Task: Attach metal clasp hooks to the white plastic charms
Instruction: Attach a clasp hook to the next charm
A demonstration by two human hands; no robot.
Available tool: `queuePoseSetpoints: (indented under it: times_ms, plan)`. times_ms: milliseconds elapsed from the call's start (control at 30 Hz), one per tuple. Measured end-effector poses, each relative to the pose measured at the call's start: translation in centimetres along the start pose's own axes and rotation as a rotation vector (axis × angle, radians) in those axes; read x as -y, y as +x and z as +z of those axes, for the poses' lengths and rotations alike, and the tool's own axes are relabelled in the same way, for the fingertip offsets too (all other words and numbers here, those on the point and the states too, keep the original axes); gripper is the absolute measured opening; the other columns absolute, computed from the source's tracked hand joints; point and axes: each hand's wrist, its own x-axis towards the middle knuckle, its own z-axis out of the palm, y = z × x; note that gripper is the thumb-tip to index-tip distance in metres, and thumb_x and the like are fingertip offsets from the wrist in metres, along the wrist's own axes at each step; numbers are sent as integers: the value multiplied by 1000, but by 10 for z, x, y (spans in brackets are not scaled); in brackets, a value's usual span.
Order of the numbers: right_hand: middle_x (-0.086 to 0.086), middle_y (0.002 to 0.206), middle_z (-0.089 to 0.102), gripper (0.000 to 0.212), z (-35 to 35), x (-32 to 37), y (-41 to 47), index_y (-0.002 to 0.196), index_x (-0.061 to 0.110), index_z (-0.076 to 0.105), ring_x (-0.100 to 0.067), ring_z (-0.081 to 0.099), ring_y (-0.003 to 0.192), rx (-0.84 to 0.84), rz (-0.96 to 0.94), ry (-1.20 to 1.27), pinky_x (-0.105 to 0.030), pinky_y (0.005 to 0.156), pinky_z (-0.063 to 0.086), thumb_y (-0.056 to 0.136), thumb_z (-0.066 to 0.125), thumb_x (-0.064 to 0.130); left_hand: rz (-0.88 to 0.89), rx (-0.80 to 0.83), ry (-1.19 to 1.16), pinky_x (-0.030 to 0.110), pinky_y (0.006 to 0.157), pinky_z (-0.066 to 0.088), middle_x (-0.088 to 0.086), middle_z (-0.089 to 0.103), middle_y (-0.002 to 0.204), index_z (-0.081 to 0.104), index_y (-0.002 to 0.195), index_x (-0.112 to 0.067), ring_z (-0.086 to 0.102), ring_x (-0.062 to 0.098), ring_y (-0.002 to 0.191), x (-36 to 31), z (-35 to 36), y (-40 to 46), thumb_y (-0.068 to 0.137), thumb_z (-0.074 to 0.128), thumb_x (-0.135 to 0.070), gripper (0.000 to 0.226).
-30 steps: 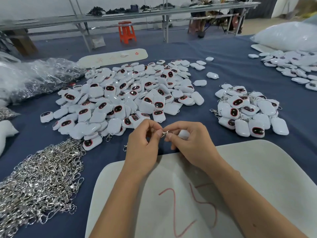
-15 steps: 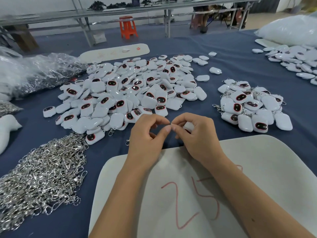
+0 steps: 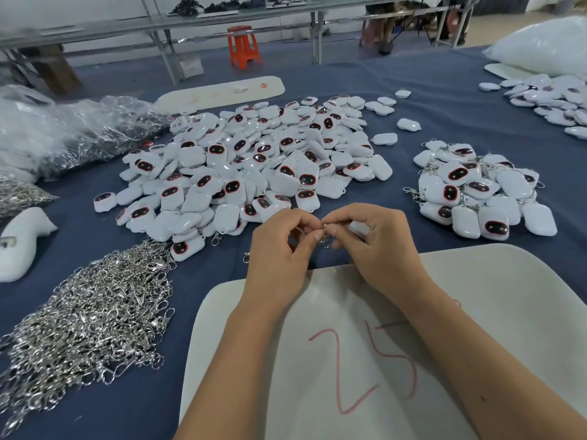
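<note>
Both hands are meeting just above the far edge of the white board (image 3: 476,312) marked with a red "25", and everything else is lying around that board. The left hand (image 3: 279,249) is pinching with thumb and forefinger pressed together on a small metal clasp hook (image 3: 324,236), whose silver end is showing and hanging down between the two sets of fingertips. The right hand (image 3: 374,239) is curling closed around a white plastic charm (image 3: 360,227), of which only a pale sliver is showing behind its fingers, and its thumb and forefinger are pressing on the same hook from the other side, so the charm is sitting inside the right palm while the hook is bridging the touching fingertips. Beyond the board, past the hands, a wide heap of loose white charms (image 3: 254,166) with dark red-rimmed faces is spreading over the blue tablecloth (image 3: 413,100). Beyond the board's right corner, a smaller pile of charms with hooks fitted (image 3: 479,188) is sitting apart from the big heap. Left of the board, a tangled mound of silver clasp hooks (image 3: 89,322) is lying on the cloth, and two stray hooks are lying just beside the left hand's knuckles, near the heap's closest edge.
</note>
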Motion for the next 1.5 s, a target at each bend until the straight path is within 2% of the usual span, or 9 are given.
queuePoseSetpoints:
  times_ms: [100,333,533,600,733,933,1167,1367,1500]
  plan:
    - [2,86,76,12,0,1,0,96,6,81,-7,70,71,16,-37,-24,-10,70,50,92,74,-3,-4,-14,-2,15,70,46,-13,69,85,70,85,-23,64,12,83,1,0,0,84,69,-14,9]
    - [8,78,76,7,2,-2,0,93,13,81,-14,72,65,-3,56,62,-25,68,57,92,78,7,-26,-82,-93,22,67,49,-7,69,84,71,85,-23,64,18,79,-1,1,1,86,70,-14,8]
    - [13,74,70,12,2,-4,0,91,15,78,-11,66,64,-40,88,182,-10,57,45,93,75,4,-29,-67,-131,23,66,51,-6,70,84,73,86,-20,64,20,77,-4,-1,0,86,74,-9,11]
    - [11,77,71,14,3,-2,0,90,14,77,-11,66,70,-44,51,157,-16,61,50,93,74,1,-1,-56,-94,21,64,49,-6,69,83,74,84,-20,64,21,77,-4,-1,0,84,74,-5,15]
    - [5,85,71,13,3,-2,0,89,11,75,-17,67,78,-27,-41,39,-45,76,58,93,72,-2,51,-74,-50,18,61,46,-6,67,81,73,81,-20,63,21,75,-5,-1,0,81,75,-2,19]
    - [10,87,71,10,2,-4,1,94,11,78,-15,67,83,-22,-106,-34,-43,75,58,92,75,1,64,-90,-27,13,60,42,-8,67,81,73,79,-22,63,19,73,-5,-1,1,78,75,1,23]
    - [5,83,66,13,-4,-3,3,91,9,79,-13,64,77,-28,-227,-150,-36,70,54,93,73,-3,56,-58,-76,21,62,46,-7,68,83,74,82,-21,63,21,75,-4,-3,0,83,75,-3,17]
    - [1,84,69,12,-5,-3,2,92,8,79,-13,64,75,-19,-236,-144,-37,70,53,93,74,-3,-80,34,-173,50,66,57,-11,68,81,73,85,-20,61,19,76,-4,-4,0,91,71,-4,17]
    - [0,83,69,14,-6,-4,2,92,7,79,-17,66,77,-15,-243,-131,-40,71,53,92,74,-5,-117,66,-243,30,60,55,-11,66,76,71,86,-17,60,12,67,-6,-5,-1,94,66,-1,19]
